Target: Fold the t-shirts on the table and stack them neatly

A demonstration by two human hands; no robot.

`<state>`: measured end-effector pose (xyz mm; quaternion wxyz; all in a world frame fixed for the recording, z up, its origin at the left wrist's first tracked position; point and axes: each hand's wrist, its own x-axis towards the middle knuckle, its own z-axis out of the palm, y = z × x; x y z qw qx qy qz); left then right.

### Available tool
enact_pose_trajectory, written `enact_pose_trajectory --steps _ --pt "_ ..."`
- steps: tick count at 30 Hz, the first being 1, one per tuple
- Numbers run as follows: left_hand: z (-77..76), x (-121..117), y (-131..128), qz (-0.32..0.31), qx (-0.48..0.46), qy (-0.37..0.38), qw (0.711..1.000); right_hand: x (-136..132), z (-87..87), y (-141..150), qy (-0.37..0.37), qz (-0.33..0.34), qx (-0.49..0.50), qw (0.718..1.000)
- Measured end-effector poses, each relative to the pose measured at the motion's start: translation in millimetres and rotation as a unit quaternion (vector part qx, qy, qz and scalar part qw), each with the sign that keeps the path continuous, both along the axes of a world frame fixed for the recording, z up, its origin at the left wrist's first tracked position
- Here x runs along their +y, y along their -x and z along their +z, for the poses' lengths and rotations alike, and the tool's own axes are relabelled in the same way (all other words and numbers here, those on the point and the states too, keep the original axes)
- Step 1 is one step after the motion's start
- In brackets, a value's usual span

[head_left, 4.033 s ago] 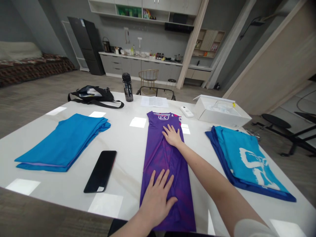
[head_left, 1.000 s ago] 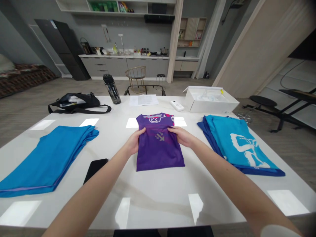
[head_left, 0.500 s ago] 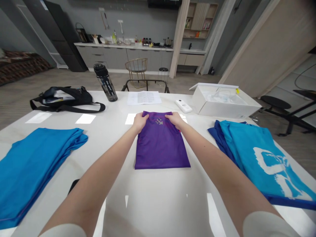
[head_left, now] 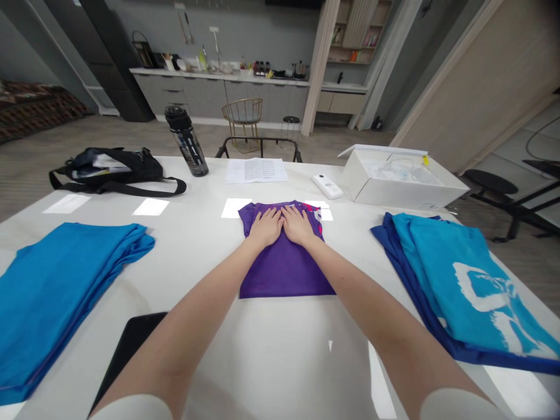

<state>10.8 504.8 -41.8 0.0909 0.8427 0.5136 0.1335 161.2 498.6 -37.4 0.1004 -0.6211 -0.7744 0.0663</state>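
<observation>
A folded purple shirt (head_left: 286,274) lies flat on the white table in front of me. My left hand (head_left: 266,226) rests palm down on its upper part, fingers stretched out. Beside it, nearly touching, my right hand (head_left: 298,224) lies on the cloth the same way. A bit of pink and white pattern shows at the shirt's upper right edge, and a corner of cloth sticks out at its upper left. The chest print is covered by my hands.
To the left lies a blue shirt pile (head_left: 65,291); to the right, folded blue shirts (head_left: 464,280). A dark flat object (head_left: 126,350) is partly under my left forearm. Farther back are a black bag (head_left: 114,169), bottle (head_left: 188,143), papers (head_left: 256,170), white device (head_left: 327,186) and white box (head_left: 394,186).
My hands have let go of the shirt's top edge and moved inward, now flat on the cloth. The top corners have loosened outward. More of the dark flat object shows.
</observation>
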Motion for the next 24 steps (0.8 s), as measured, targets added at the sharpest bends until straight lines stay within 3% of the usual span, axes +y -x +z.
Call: enact_pose_trajectory --steps 4,11,14,17,20,22,24 --pt "-11.4 1 5 0.026 0.019 0.028 0.999 2 -10.3 -2 0.037 -0.008 -0.015 0.999" --pt "-6.3 1 33 0.116 0.022 0.062 0.991 -2 -1.9 -31 0.072 -0.094 -0.017 0.993" --pt "-1.3 -6 39 0.164 0.016 0.005 0.986 -9 1.8 -41 0.078 -0.14 -0.017 0.987" --pt "1.9 -15 36 0.091 0.017 -0.084 0.992 -20 1.8 -41 0.024 -0.142 -0.019 0.989" --pt "0.4 -19 35 0.022 0.044 -0.019 0.999 -29 -0.6 -39 0.05 -0.107 -0.015 0.993" --pt "-1.2 -17 37 0.036 0.06 0.037 0.997 -31 -1.0 -41 0.083 -0.102 -0.014 0.991" --pt "-0.6 -17 40 0.055 0.065 0.032 0.996 -33 0.8 -43 0.083 -0.115 -0.017 0.99"
